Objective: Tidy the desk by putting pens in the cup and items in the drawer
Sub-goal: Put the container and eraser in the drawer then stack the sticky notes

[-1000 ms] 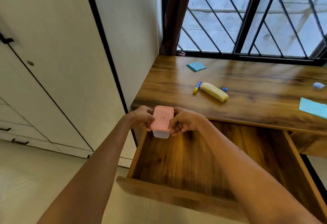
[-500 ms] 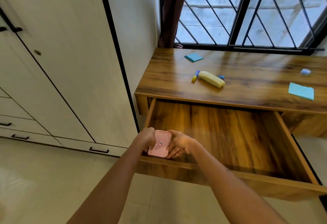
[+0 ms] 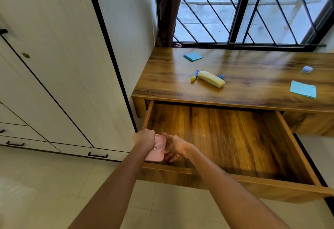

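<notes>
So both arms reach down into the open drawer (image 3: 235, 138). Left hand (image 3: 145, 138) has a curled grip round the pink box (image 3: 157, 150) at the drawer's near-left corner; right hand (image 3: 174, 147) sits just beside it, fingers loose and blurry, can't tell if it's touching. Rest of the drawer floor is bare wood. Up on the table (image 3: 253, 66): a yellow case (image 3: 211, 79), a blue-and-yellow marker (image 3: 194, 75) next to it, two blue note pads (image 3: 193, 56) (image 3: 303, 89).
</notes>
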`<control>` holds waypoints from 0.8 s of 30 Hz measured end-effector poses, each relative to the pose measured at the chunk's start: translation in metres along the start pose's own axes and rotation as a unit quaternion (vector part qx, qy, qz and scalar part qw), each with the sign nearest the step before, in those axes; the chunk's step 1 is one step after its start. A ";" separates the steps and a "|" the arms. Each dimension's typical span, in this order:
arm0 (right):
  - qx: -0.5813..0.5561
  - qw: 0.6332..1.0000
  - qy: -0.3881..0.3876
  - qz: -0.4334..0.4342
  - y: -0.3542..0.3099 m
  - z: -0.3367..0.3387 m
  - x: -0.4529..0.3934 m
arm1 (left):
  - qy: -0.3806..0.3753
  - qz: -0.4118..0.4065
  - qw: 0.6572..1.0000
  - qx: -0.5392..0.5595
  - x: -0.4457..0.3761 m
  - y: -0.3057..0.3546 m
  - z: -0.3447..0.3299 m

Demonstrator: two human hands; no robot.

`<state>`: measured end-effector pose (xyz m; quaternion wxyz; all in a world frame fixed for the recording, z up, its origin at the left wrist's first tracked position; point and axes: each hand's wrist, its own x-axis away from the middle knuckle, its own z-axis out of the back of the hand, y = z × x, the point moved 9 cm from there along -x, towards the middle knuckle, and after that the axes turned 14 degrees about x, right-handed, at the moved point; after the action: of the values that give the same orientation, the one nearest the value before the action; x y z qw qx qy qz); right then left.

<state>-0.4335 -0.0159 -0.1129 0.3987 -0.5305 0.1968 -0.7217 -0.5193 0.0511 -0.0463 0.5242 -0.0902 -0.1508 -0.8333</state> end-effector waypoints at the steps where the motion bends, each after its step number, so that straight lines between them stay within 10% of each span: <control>1: -0.014 1.000 -0.007 -0.014 0.003 0.000 -0.001 | -0.001 0.000 1.000 -0.013 -0.002 0.003 0.000; 5: -0.090 0.995 -0.001 -0.047 0.008 0.012 -0.006 | 0.036 -0.021 0.999 -0.014 -0.007 0.022 0.015; 14: 0.054 0.879 0.465 0.085 -0.042 0.210 0.027 | 0.164 -0.128 0.921 0.330 -0.068 0.101 0.069; 24: 0.254 0.832 0.493 0.004 -0.035 0.357 -0.031 | 0.214 -0.119 0.875 0.418 -0.193 0.183 0.105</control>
<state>-0.1136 0.0791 0.0211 0.3723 0.0166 0.1790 -0.9105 -0.2717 0.1764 0.0209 0.4290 0.3363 -0.3792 -0.7477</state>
